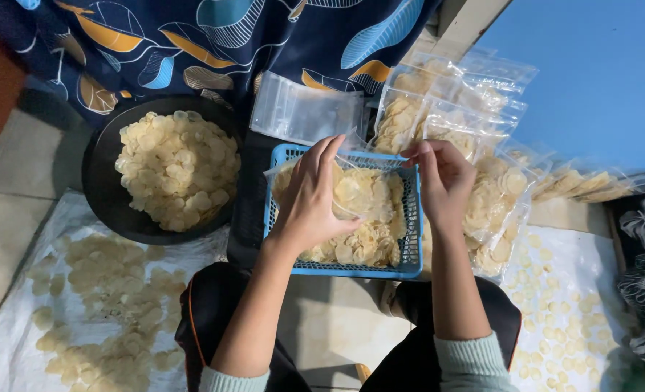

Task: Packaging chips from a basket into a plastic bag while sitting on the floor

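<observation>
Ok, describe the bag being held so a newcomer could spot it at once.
Find the blue basket of pale round chips at the centre. Just above it, the left hand and right hand hold a clear plastic bag partly filled with chips. Unlike the filled bags stacked on the right, it is held up.

Lighting: dim, cool, from overhead. Soft shadow beneath the blue basket (344,270) and inside the black pan (104,181). Faint glare on clear plastic bags (304,112). Focus: centre sharp; corners slightly soft.

Both forearms reach toward twelve o'clock. The left hand (309,194) curls palm-down with fingers bent; the right hand (442,178) pinches, fingertips pointing toward nine o'clock.
</observation>
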